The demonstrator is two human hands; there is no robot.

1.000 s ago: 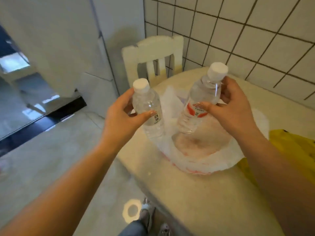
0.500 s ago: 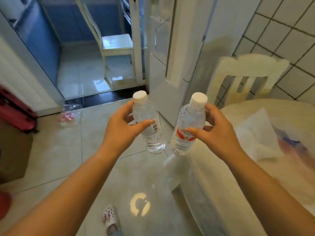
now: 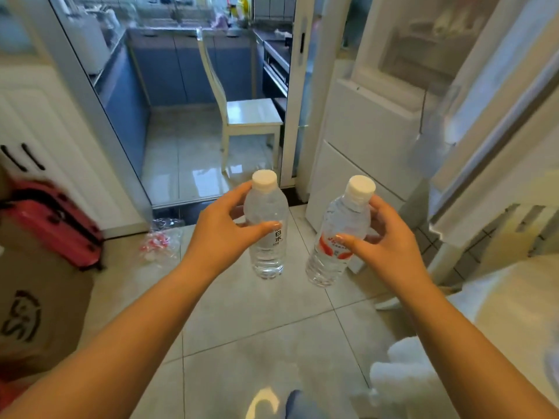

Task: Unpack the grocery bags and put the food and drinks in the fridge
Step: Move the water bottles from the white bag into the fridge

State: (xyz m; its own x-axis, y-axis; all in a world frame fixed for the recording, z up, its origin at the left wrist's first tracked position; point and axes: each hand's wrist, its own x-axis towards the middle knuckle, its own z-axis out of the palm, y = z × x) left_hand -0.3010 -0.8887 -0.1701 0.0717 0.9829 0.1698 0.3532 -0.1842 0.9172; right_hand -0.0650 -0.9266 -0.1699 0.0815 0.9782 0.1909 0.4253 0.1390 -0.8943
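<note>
While I stand on the tiled floor point(image 3: 257, 334), the white fridge point(image 3: 363, 152) rises ahead to my right with its door point(image 3: 496, 95) swung open. A pale chair point(image 3: 242, 113) sits beyond the doorway, a red suitcase point(image 3: 51, 225) by the left wall. My left hand point(image 3: 222, 237) wraps its grip around an upright clear water bottle point(image 3: 267, 234); my right hand point(image 3: 382, 247) pinches a red-labelled water bottle point(image 3: 338, 237), tilted. Both have white caps and hang above the floor, near the fridge.
</note>
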